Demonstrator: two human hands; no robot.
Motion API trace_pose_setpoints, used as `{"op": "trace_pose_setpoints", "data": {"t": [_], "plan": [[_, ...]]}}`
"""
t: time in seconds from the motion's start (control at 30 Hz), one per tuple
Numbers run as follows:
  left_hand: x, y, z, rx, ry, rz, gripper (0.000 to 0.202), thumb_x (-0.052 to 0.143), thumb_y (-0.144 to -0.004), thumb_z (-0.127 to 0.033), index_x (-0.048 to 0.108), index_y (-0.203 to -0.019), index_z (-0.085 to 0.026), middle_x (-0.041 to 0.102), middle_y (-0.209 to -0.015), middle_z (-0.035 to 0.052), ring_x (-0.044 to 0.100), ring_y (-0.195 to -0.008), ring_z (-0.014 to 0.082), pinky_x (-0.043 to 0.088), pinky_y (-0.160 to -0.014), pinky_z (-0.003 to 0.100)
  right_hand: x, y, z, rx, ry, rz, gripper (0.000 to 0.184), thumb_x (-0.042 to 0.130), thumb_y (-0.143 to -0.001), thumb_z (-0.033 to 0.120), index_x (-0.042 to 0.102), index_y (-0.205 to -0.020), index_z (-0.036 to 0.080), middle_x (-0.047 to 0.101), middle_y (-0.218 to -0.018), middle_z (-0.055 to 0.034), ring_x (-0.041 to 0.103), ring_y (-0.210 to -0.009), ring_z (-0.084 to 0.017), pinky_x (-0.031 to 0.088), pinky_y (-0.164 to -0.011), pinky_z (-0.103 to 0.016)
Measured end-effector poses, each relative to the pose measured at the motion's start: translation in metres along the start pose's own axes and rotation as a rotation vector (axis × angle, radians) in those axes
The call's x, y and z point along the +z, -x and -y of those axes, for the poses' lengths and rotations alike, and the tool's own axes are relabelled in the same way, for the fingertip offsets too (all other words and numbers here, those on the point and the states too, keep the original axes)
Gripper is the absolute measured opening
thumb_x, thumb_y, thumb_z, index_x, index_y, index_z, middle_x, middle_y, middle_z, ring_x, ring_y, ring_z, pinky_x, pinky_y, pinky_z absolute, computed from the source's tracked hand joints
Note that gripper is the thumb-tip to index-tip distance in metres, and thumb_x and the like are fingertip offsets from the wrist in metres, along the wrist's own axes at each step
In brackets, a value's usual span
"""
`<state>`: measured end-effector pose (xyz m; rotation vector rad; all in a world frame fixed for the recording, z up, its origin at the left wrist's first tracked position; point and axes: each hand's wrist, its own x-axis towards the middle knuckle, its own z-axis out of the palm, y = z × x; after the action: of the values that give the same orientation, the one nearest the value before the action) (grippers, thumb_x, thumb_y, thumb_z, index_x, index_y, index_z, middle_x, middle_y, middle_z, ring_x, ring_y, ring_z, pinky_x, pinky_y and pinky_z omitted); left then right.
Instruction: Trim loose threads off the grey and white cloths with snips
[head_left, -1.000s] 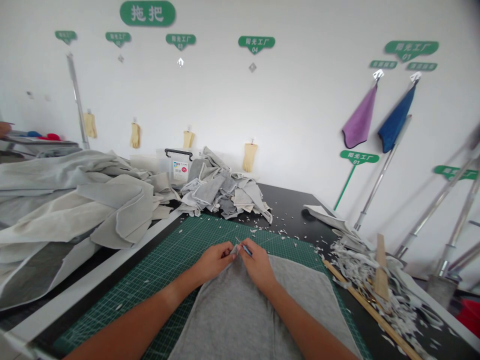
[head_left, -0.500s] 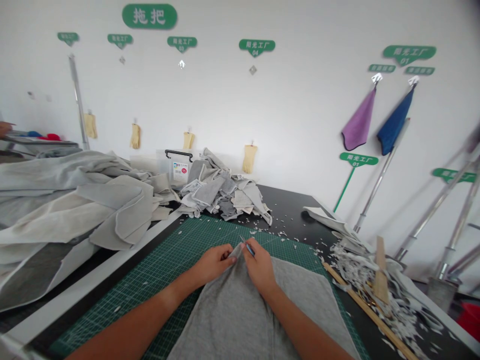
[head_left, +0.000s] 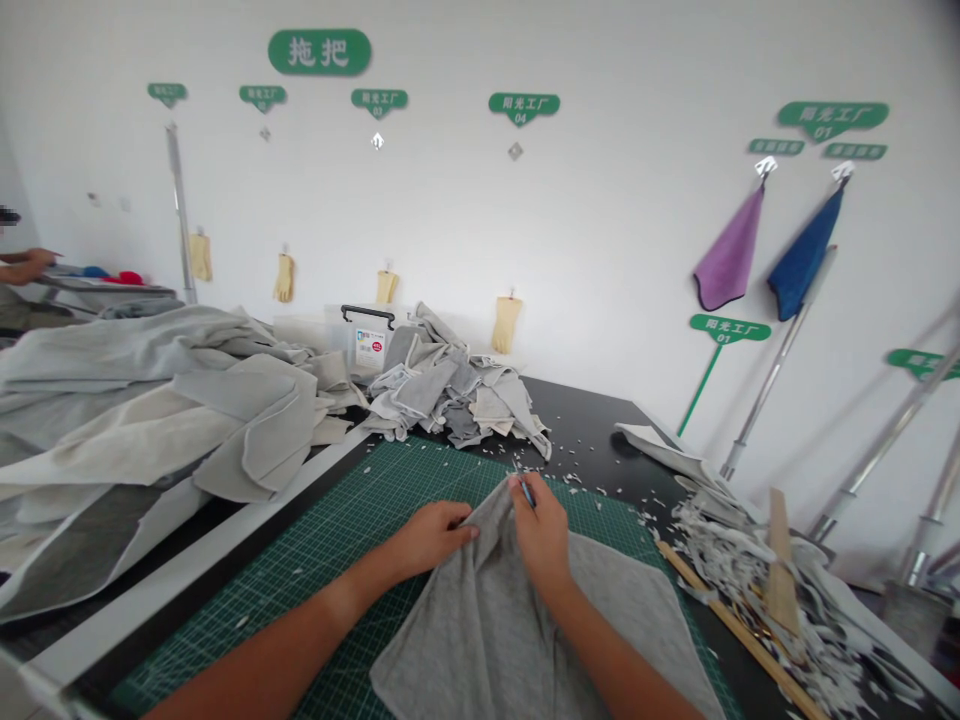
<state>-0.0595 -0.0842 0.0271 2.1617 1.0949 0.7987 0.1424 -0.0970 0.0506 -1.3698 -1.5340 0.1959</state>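
A grey cloth lies on the green cutting mat in front of me. My left hand pinches a fold of this cloth near its far edge. My right hand grips the cloth's raised far corner and also holds a small blue-handled tool between its fingers. The corner is lifted off the mat into a peak between both hands.
A heap of grey cloth pieces and a plastic box stand behind the mat. Large grey sheets pile up at left. Cloth strips and wooden sticks lie at right. Another person's arm shows far left.
Both hands have gathered the cloth's far edge and lifted it into a peak; my right hand moved slightly right and farther away. The camera view shifted a little.
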Motion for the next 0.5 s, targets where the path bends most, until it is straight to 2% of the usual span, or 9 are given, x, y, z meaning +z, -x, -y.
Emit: {"op": "trace_pose_setpoints", "data": {"t": [0.2,0.4,0.5], "plan": [[-0.011,0.005,-0.008,-0.037,0.164,0.129,0.039,0.056,-0.087,-0.049,0.061,-0.067,-0.016,0.054,-0.064,-0.0025,0.046,-0.062,0.0142,0.03,-0.057,0.023,-0.027,-0.027,0.011,-0.006,-0.016,-0.143,0.034,0.048,-0.097,0.049,0.064,-0.087,0.021,0.063,-0.073,-0.0005,0.053,-0.067,-0.019,0.034,-0.063,-0.027],[-0.027,0.012,-0.02,-0.074,0.282,0.303,0.038,0.059,-0.086,-0.051,0.066,-0.072,-0.017,0.057,-0.063,-0.0022,0.046,-0.058,0.0132,0.032,-0.054,0.024,-0.076,-0.062,0.013,0.005,0.024,-0.316,0.034,0.055,-0.092,0.05,0.067,-0.083,0.019,0.058,-0.068,0.0019,0.049,-0.066,-0.017,0.033,-0.062,-0.027],[-0.033,0.014,-0.022,-0.099,0.3,0.371,0.037,0.057,-0.088,-0.05,0.067,-0.072,-0.018,0.062,-0.064,-0.0003,0.051,-0.057,0.0136,0.037,-0.056,0.024,-0.102,-0.075,0.015,-0.03,0.023,-0.396,0.035,0.056,-0.09,0.051,0.067,-0.081,0.018,0.057,-0.067,0.0015,0.049,-0.066,-0.017,0.034,-0.063,-0.027]]}}
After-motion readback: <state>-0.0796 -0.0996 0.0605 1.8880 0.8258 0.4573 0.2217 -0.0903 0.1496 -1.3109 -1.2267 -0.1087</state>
